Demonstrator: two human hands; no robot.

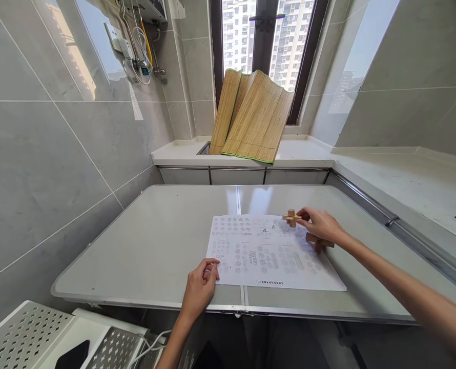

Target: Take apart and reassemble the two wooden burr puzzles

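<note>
My right hand (320, 224) reaches across the far right part of a printed paper sheet (266, 248), closed in a pinch. Between its fingertips is a small light-brown wooden burr puzzle (291, 218), shaped like a cross of interlocked bars, at the sheet's far edge. Under my right wrist a darker wooden puzzle (318, 242), also cross-shaped, rests on the sheet's right side, partly covered by the arm. My left hand (200, 287) lies at the near left edge of the sheet with its fingers curled; whether they grip the paper is hidden.
The sheet lies on a pale folding table (147, 241) with a centre seam. Beyond it a bamboo mat (258, 113) leans on the white counter (182, 154) by the window. A black phone (73, 356) lies on a white perforated surface at the lower left.
</note>
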